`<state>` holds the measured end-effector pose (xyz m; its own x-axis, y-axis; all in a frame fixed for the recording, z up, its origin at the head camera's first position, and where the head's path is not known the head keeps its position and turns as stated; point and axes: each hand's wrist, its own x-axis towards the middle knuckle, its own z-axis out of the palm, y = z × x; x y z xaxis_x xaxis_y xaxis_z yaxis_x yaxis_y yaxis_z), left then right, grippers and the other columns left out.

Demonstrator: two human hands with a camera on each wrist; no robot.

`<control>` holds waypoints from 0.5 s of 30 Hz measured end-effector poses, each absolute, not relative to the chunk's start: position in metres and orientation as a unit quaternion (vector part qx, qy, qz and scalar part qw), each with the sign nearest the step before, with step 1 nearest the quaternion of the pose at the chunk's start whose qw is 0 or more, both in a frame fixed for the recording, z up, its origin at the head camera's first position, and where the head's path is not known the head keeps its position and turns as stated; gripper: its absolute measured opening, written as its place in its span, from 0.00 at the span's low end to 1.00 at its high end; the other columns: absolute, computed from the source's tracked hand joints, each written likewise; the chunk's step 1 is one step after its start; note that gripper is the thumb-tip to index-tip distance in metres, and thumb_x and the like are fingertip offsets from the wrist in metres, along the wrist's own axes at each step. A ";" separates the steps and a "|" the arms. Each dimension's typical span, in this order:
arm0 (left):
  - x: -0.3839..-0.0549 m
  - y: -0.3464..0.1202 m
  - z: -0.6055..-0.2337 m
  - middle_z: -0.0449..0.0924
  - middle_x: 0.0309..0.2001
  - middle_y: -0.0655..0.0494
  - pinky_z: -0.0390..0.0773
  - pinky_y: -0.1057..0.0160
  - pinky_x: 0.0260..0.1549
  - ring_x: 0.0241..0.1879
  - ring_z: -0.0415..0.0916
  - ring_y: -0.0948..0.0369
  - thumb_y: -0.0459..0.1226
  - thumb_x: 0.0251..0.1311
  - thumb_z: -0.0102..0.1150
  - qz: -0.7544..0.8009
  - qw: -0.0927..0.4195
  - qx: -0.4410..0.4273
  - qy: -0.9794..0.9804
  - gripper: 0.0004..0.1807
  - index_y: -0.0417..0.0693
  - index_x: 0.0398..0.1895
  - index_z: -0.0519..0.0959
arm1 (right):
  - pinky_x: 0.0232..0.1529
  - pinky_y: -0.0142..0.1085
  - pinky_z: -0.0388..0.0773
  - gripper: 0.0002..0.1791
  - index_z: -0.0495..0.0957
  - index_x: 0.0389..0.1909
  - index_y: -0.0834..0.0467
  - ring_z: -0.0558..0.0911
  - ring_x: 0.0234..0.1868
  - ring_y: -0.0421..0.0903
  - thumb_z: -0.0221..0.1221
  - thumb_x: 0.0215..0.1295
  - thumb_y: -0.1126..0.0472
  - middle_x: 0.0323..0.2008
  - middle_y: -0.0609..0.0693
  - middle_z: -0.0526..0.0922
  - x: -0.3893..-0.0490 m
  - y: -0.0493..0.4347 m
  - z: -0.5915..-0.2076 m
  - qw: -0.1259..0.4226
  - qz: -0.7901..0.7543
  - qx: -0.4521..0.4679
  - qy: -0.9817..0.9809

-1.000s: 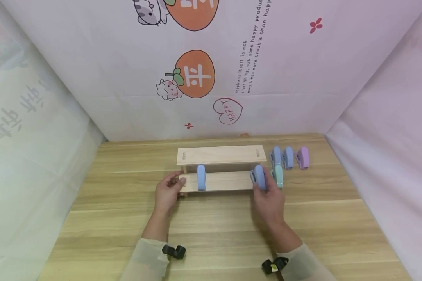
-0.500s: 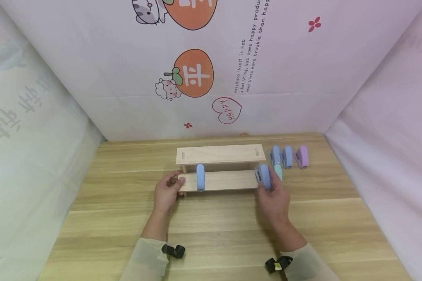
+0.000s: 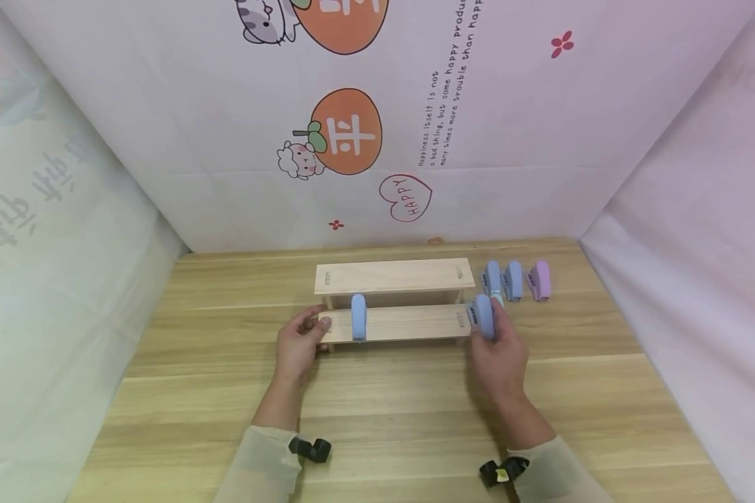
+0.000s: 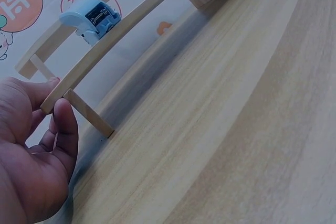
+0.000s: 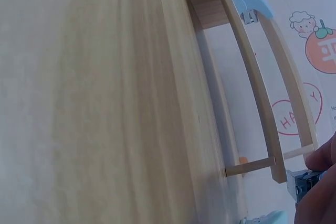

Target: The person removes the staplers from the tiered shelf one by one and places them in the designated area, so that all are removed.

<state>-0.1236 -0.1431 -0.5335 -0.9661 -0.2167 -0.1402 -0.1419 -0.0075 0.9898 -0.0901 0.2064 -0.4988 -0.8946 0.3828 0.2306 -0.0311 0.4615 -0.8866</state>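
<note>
My left hand (image 3: 297,348) pinches the left end of the front wooden stand (image 3: 415,323), thumb on top and fingers beneath in the left wrist view. One light blue mini stapler (image 3: 358,318) sits upright across that stand, towards its left. With my right hand (image 3: 500,356) I hold another blue stapler (image 3: 484,318) between thumb and fingers, at the stand's right end. In the right wrist view this held stapler (image 5: 303,183) is at the plank's tip (image 5: 278,174), partly covered by my fingers. A mint stapler (image 3: 498,299) is mostly hidden behind it.
A second wooden stand (image 3: 393,277) stands right behind the front one, its top appearing higher. To the right are two blue staplers (image 3: 492,276) and a purple stapler (image 3: 541,281) on the wooden table (image 3: 384,412). Printed white cloth (image 3: 509,140) encloses the back and sides.
My right hand has moved right with the blue stapler, from over the stand's right part to its end, uncovering the stand's end mark and covering more of the mint stapler. My left hand stays put.
</note>
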 end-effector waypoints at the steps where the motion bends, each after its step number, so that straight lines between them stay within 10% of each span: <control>1: -0.124 -0.143 -0.533 0.80 0.43 0.45 0.89 0.61 0.29 0.39 0.79 0.53 0.40 0.64 0.72 -0.697 0.026 0.128 -0.705 0.18 0.51 0.57 0.85 | 0.70 0.46 0.71 0.36 0.70 0.75 0.55 0.73 0.70 0.52 0.63 0.64 0.71 0.70 0.57 0.73 -0.090 0.207 -0.499 0.203 0.510 -0.109 -0.829; 15: -0.124 -0.142 -0.534 0.79 0.45 0.46 0.89 0.62 0.30 0.40 0.79 0.55 0.42 0.64 0.73 -0.694 0.019 0.135 -0.707 0.20 0.51 0.59 0.84 | 0.71 0.48 0.70 0.36 0.68 0.77 0.48 0.73 0.70 0.51 0.62 0.68 0.68 0.71 0.52 0.73 -0.090 0.216 -0.502 0.187 0.536 -0.136 -0.812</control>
